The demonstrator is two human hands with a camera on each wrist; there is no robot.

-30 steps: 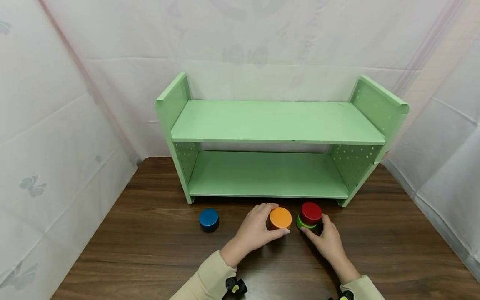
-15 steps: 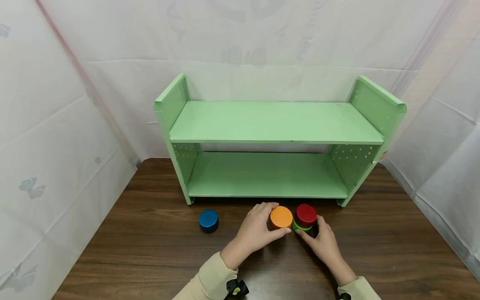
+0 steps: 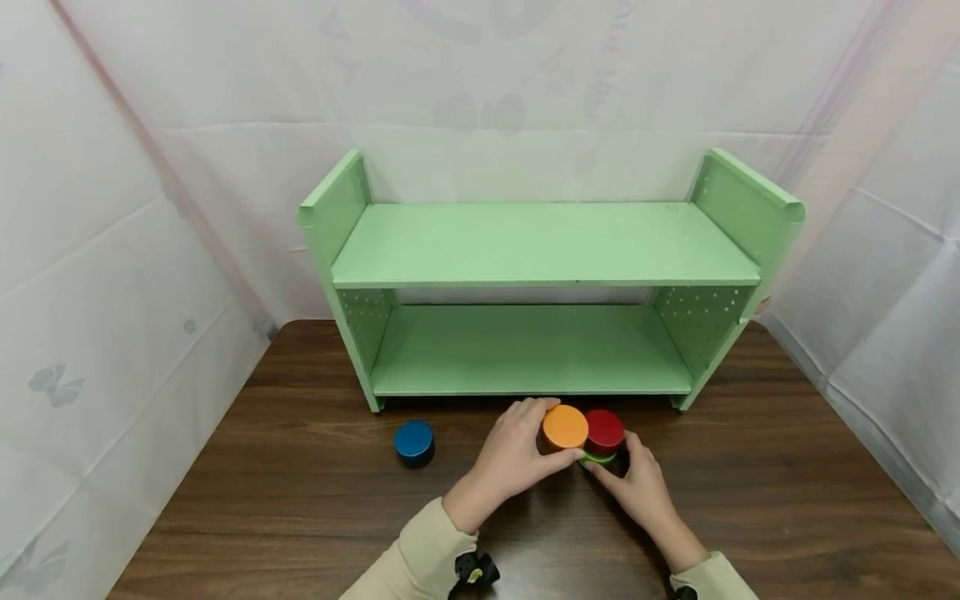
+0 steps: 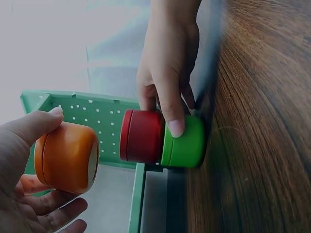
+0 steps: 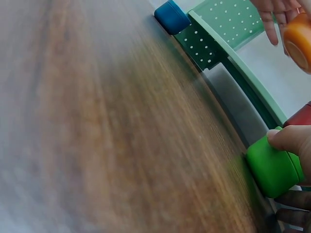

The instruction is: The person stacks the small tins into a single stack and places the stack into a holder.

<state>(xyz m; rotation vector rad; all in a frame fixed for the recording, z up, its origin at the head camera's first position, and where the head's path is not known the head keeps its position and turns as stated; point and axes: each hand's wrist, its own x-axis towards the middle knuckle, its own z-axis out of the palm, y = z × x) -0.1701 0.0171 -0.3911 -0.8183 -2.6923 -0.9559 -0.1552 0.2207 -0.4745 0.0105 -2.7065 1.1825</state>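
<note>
My left hand [image 3: 512, 450] holds a small round orange tin [image 3: 565, 427] between thumb and fingers. The left wrist view shows this orange tin [image 4: 67, 158] raised off the table, higher than the red one and apart from it. A red tin [image 4: 142, 136] is stacked on a green tin [image 4: 187, 143], which stands on the table. My right hand [image 3: 643, 490] grips the green tin, its thumb on the near side. From the head, the orange tin partly covers the stack's left side. A blue tin [image 3: 414, 442] stands on the table to the left, untouched.
A light green two-tier shelf [image 3: 543, 246] stands behind the tins, with dotted side panels. The dark wooden table [image 3: 300, 500] reaches to both sides and toward me. White curtains [image 3: 120, 250] hang at the back and sides.
My right hand has slid the red and green stack left, toward the orange tin. My left hand has lifted the orange tin slightly. The blue tin stays in place.
</note>
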